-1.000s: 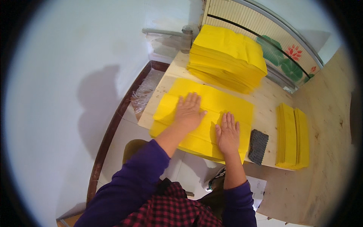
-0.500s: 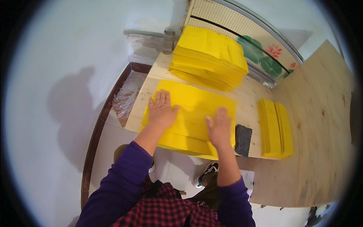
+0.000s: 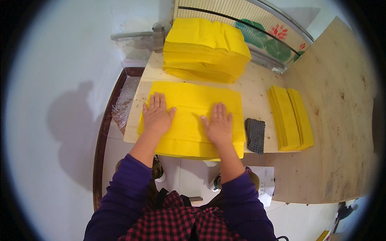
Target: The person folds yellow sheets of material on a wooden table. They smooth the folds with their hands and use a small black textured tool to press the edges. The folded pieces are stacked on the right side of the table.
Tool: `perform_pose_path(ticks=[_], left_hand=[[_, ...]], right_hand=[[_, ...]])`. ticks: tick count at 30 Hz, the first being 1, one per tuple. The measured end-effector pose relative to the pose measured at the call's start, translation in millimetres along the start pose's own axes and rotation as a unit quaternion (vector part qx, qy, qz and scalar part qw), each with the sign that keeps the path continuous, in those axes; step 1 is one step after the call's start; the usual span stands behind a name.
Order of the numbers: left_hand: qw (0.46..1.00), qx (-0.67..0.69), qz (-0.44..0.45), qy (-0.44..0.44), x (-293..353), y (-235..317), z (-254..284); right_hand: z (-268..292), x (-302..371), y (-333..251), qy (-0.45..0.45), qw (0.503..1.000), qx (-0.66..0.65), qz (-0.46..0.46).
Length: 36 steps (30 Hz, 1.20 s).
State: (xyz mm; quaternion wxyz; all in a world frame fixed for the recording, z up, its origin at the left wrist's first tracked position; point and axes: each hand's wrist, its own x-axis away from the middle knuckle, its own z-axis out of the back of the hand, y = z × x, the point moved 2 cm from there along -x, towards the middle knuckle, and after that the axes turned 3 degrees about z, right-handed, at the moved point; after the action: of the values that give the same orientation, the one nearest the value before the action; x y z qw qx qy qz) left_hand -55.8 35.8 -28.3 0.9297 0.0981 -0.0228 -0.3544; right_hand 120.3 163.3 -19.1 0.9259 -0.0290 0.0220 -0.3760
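Note:
Both of my hands lie flat on a yellow sheet of felt-like cloth (image 3: 193, 94), which has a fold line across it and rests on more yellow layers at the table's front edge. My left hand (image 3: 157, 116) presses near the left side, fingers spread a little. Toward the right side, my right hand (image 3: 219, 125) is laid out with the thumb apart from the fingers. Neither hand grips anything. Just right of the sheet sits a dark grey cloth pad with zigzag edges (image 3: 255, 135).
Behind the sheet stands a tall stack of folded yellow cloth (image 3: 205, 50), beside a clear jar (image 3: 159, 38). Two narrow yellow bundles (image 3: 290, 116) lie at the right, before an upright wooden board (image 3: 337, 108). A white box (image 3: 261, 182) is below the table.
My right hand, blurred and raised before, now rests flat on the sheet. The left hand stays on it. The whole view has shifted slightly.

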Motion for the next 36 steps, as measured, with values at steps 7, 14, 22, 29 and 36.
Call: perform_pose_path(ticks=[7, 14, 22, 29, 36], left_hand=[[1.000, 0.010, -0.001, 0.005, 1, 1, 0], [0.997, 0.035, 0.069, -0.025, 1, -25, 5], [0.986, -0.156, 0.064, 0.010, -8, -28, 51], [0.986, -0.036, -0.165, 0.012, 4, 117, 18], [0.990, -0.064, -0.118, -0.033, 2, 80, -7]], right_hand=[[-2, 15, 60, 0.027, 0.997, -0.025, -0.067], [-1, 16, 60, 0.023, 0.998, -0.022, -0.060], [3, 19, 59, 0.026, 0.995, -0.059, -0.080], [9, 20, 57, 0.014, 0.995, -0.053, -0.081], [8, 21, 57, 0.032, 0.994, -0.066, -0.075]])
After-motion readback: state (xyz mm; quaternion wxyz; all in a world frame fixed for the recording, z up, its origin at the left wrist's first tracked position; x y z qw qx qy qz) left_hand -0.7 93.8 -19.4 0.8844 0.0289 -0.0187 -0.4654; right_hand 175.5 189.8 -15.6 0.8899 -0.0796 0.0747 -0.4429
